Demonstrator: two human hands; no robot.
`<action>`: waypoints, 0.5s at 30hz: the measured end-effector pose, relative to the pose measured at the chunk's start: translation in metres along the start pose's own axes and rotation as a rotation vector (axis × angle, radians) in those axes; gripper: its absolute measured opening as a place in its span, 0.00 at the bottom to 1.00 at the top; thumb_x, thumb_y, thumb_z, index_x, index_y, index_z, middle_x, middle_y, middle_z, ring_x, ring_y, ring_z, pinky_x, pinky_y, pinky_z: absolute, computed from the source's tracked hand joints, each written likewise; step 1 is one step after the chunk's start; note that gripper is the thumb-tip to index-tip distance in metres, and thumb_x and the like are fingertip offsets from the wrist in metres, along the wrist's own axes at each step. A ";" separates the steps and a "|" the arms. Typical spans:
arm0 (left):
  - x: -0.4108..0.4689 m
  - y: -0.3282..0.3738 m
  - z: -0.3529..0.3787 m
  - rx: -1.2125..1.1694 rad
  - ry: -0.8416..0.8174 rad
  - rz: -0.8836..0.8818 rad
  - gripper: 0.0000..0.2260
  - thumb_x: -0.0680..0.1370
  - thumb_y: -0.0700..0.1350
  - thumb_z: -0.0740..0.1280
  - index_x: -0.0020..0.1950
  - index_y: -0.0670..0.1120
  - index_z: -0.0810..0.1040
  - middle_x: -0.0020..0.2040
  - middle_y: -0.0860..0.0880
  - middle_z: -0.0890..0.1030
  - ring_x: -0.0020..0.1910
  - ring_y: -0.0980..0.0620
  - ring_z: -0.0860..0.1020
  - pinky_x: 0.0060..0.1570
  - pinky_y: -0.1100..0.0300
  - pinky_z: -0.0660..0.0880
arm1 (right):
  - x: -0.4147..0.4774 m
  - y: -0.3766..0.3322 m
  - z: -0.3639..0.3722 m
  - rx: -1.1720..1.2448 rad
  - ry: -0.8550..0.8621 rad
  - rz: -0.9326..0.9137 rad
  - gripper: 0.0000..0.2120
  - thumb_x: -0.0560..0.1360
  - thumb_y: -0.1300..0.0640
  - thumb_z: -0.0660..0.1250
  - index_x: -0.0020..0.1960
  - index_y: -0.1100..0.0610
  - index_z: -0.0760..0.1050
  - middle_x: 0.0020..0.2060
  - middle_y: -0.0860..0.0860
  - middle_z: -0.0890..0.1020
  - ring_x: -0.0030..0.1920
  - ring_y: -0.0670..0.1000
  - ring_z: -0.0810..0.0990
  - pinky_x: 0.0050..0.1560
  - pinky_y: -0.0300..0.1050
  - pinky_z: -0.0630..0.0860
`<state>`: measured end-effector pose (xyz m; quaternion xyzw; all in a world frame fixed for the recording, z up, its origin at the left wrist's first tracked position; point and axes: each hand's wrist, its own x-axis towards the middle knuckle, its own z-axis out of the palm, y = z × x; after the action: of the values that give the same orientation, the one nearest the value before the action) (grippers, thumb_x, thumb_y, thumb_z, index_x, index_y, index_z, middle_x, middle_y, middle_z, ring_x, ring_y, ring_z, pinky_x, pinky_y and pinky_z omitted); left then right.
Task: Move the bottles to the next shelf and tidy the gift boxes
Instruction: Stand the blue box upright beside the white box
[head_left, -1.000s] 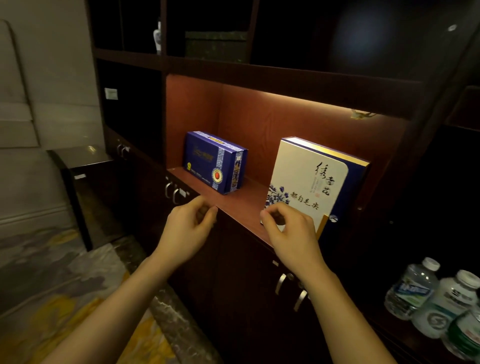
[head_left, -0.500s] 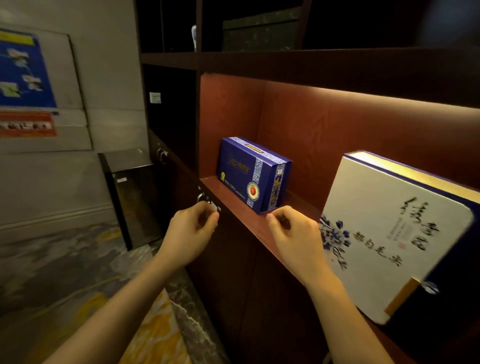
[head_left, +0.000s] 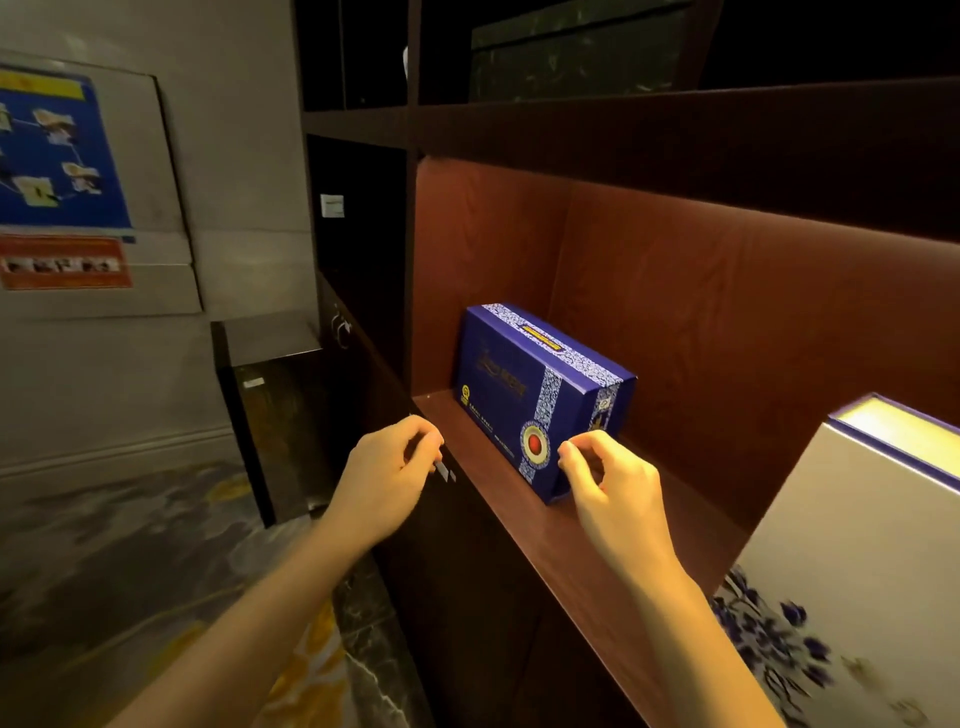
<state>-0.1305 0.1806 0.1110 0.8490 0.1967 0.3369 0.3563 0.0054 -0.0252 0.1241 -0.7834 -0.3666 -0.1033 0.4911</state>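
Closer now: both hands have advanced toward the reddish wooden shelf (head_left: 597, 561). White floral gift box (head_left: 852, 561) leans right; blue patterned cardboard gift box (head_left: 524, 395) upright left, bare board between. Right hand (head_left: 608, 483) curled, empty, at its corner; left hand (head_left: 387, 478) loosely curled at shelf edge.

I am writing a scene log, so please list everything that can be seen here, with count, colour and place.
blue gift box: 1, dark blue with patterned bands, left end of lit shelf
white gift box: 1, white with blue flowers, right of shelf
shelf: 1, reddish wood, lit niche
dark box: 1, dark, upper shelf
small cabinet: 1, dark, on floor at left
posters: 2, blue and orange, left wall
left hand: 1, curled, at shelf edge
right hand: 1, curled, in front of blue gift box's near corner
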 end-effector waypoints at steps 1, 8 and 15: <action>0.011 -0.007 0.004 -0.019 -0.007 -0.010 0.08 0.83 0.48 0.61 0.50 0.51 0.81 0.41 0.56 0.82 0.42 0.60 0.81 0.48 0.54 0.80 | 0.008 0.005 0.006 -0.002 -0.004 0.008 0.05 0.80 0.49 0.67 0.50 0.50 0.78 0.50 0.44 0.83 0.56 0.45 0.80 0.42 0.39 0.81; 0.111 -0.065 0.037 -0.093 -0.082 0.037 0.10 0.83 0.48 0.60 0.48 0.51 0.80 0.40 0.56 0.82 0.42 0.61 0.81 0.48 0.55 0.80 | 0.072 0.041 0.054 -0.124 0.121 0.043 0.04 0.80 0.52 0.68 0.46 0.47 0.78 0.44 0.41 0.83 0.47 0.38 0.81 0.38 0.32 0.75; 0.242 -0.120 0.060 -0.153 -0.210 0.228 0.08 0.83 0.47 0.62 0.49 0.50 0.80 0.42 0.57 0.82 0.44 0.59 0.81 0.46 0.53 0.79 | 0.137 0.053 0.102 -0.258 0.417 0.123 0.07 0.80 0.55 0.68 0.44 0.47 0.78 0.39 0.40 0.83 0.44 0.41 0.81 0.40 0.35 0.74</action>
<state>0.0691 0.3716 0.0955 0.8669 0.0345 0.2986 0.3977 0.1181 0.1122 0.1085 -0.8222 -0.1931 -0.2785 0.4574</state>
